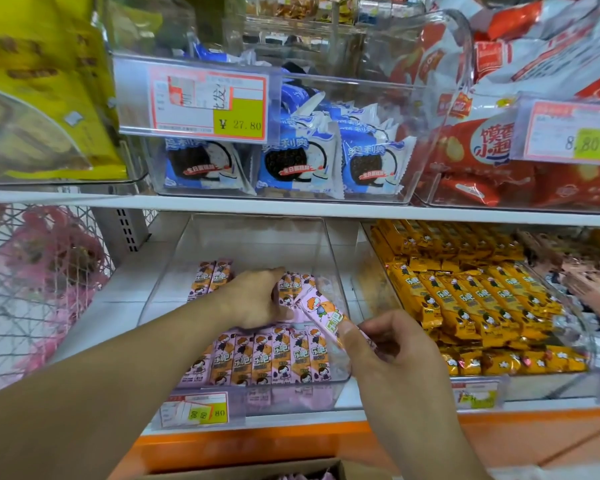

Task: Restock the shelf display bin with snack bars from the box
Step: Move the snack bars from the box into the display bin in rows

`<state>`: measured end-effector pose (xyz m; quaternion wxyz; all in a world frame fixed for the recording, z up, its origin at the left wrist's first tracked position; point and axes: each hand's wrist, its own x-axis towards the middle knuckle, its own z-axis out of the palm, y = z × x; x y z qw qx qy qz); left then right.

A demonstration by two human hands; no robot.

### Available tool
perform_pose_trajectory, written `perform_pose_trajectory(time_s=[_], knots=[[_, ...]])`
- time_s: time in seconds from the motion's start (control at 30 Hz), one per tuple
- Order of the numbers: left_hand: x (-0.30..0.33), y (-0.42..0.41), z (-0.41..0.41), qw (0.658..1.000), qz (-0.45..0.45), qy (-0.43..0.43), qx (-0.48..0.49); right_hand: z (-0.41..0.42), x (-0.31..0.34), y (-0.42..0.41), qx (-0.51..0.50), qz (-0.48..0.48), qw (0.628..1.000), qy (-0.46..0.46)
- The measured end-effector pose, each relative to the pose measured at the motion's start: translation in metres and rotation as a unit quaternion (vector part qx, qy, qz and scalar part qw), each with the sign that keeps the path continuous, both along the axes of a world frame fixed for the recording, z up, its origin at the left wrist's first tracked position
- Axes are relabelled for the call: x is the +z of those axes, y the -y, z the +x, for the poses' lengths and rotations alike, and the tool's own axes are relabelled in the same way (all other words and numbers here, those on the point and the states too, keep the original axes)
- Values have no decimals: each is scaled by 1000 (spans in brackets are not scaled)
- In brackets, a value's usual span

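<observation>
A: Lower shelf, middle: clear display bin (pixel 257 237), front wall low, back wall tall.

B: Inside it?

A: Pink snack bars (pixel 281 358) standing side by side in a front row, wrappers facing out. More pink bars (pixel 215 277) lying flat further back, left of centre.

B: Left hand (pixel 257 299)?

A: Reaching into the bin over the front row, back of the hand up. Fingers bent down among the rear bars, seemingly pressing on or gripping them. Hard to tell which, fingertips hidden behind the hand.

B: Right hand (pixel 392 355)?

A: Just in front of the bin's right corner, holding a single pink bar (pixel 323 315). Thumb clamped on the near end against the curled fingers. Bar tilted, far end pointing up and left over the bin toward the left hand.

B: And the box?

A: Cardboard box (pixel 243 471) at the very bottom edge, below the orange shelf front (pixel 257 445). Only its top rim showing, with a bit of pink wrapper inside.

B: Neighbours?

A: Right of the bin, a second clear bin packed with yellow bars (pixel 471 299). Price tag (pixel 196 408) clipped on the front below the pink bars. Upper shelf: bin of blue cookie packs (pixel 291 161) with a 27.80 price label (pixel 208 103), red snack bags (pixel 482 157) to the right, yellow packaging (pixel 42 81) to the left. Wire basket (pixel 32 289) with pink contents far left.
</observation>
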<state>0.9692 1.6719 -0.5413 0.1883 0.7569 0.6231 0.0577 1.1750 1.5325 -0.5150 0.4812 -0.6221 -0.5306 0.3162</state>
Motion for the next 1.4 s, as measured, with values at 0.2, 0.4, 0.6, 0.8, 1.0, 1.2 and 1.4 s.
perform_pose_trajectory(time_s=[0.2,0.4,0.6,0.8,1.0,1.2,1.4], knots=[[4,3,1,1000,-15,-17,2,-1,-3,-1,-5,2,1000,-3],[-4,5,-4,993,-54,100,31,-1,-3,-1,-3,7,1000,2],[-11,1,-9,992,-56,115,21,-1,-2,1,-1,13,1000,5],[-15,2,-13,995,-64,76,-8,-1,-3,1,3,11,1000,10],[-21,2,-7,997,-2,-71,-35,0,-4,1,7,12,1000,3],[-17,-4,4,988,42,-146,-28,3,-6,0,14,9,1000,2],[-18,-1,2,992,95,-79,-13,4,-5,0,16,0,1000,-5]])
